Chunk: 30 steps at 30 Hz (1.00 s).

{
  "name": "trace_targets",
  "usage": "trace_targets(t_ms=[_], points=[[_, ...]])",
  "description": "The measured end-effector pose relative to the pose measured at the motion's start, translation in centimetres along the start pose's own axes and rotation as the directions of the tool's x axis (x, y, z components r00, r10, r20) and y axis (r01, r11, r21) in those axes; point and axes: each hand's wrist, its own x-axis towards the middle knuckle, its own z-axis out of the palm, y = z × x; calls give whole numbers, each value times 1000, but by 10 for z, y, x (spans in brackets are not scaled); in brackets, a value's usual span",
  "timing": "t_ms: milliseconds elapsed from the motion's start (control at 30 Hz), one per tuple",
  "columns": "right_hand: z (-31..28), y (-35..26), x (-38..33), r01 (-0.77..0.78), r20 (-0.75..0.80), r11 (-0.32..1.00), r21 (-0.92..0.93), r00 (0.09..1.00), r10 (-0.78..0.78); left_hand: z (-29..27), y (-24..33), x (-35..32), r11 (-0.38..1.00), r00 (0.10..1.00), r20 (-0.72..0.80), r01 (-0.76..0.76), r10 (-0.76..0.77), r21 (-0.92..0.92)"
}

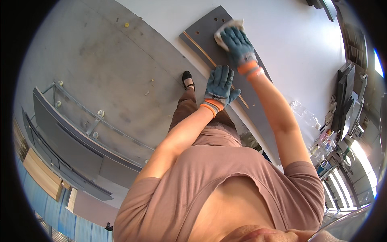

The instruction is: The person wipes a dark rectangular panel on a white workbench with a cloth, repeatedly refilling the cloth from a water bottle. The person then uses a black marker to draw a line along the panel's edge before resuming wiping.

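A long dark grey panel (254,94) lies on a white work table (288,48). It has a few drilled holes at its far end and a narrow light-brown groove or strip along its left side. My right hand (238,42), in a grey-green glove with an orange cuff, presses an off-white cloth (221,37) onto the panel near the holes. My left hand (219,82), gloved the same way, rests with fingers stretched over the panel's left edge, nearer to me, and holds nothing.
Clear plastic bottles (305,115) lie at the table's right, with dark panels (344,86) stacked beyond. On the floor to my left stands a wheeled metal cart (100,121) with large grey boards. A small yellow scrap (126,25) lies on the concrete floor (109,52).
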Motion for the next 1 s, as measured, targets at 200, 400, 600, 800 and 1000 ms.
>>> trace_targets(t_ms=[200,400,600,800,1000], points=[[6,-28,15,-104,104,992,68,990,97,0,-1,2,999,999,-35,-35,35,-2],[20,-71,70,-36,17,986,165,999,34,0,1,0,999,1000,-25,-13,12,-38],[-18,-50,-29,18,141,982,191,989,-45,3,0,1,998,998,40,43,-41,-43],[-4,-76,36,-172,109,974,144,982,157,-57,-27,18,941,990,-141,-51,3,-335],[14,-94,24,-50,61,996,71,997,45,-106,-126,102,988,904,-412,-66,118,138]])
